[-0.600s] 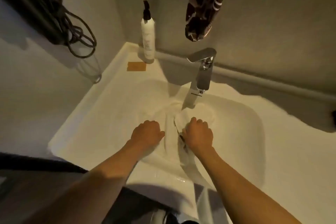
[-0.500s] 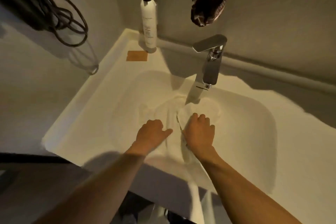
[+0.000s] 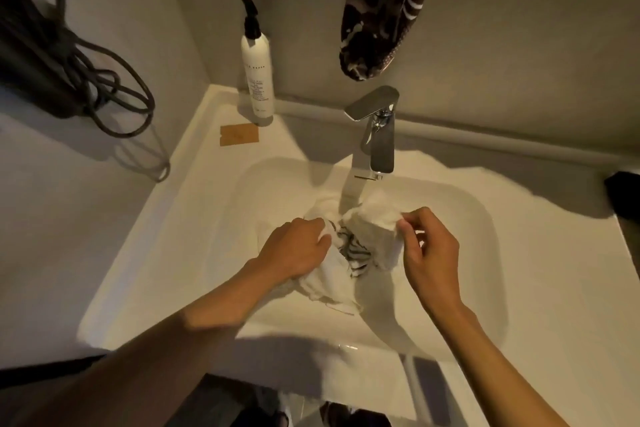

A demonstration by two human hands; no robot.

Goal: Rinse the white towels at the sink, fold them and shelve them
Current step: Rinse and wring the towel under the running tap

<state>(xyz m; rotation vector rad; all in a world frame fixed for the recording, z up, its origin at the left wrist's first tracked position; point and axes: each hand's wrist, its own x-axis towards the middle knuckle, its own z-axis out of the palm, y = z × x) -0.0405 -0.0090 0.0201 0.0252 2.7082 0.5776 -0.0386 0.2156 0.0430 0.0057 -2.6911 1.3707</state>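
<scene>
both hands have lifted off the flattened cloth and now bunch it up under the faucet (image 3: 375,135). left hand (image 3: 298,250) grips a wad of the white towel (image 3: 372,222), fingers curled into it; right hand (image 3: 427,250) pinches the towel's other edge between thumb and fingertips. the towel sits in the sink (image 3: 194,225) basin below the running water, a dark striped patch showing between the hands. a pump bottle (image 3: 257,73) stands at the back corner.
</scene>
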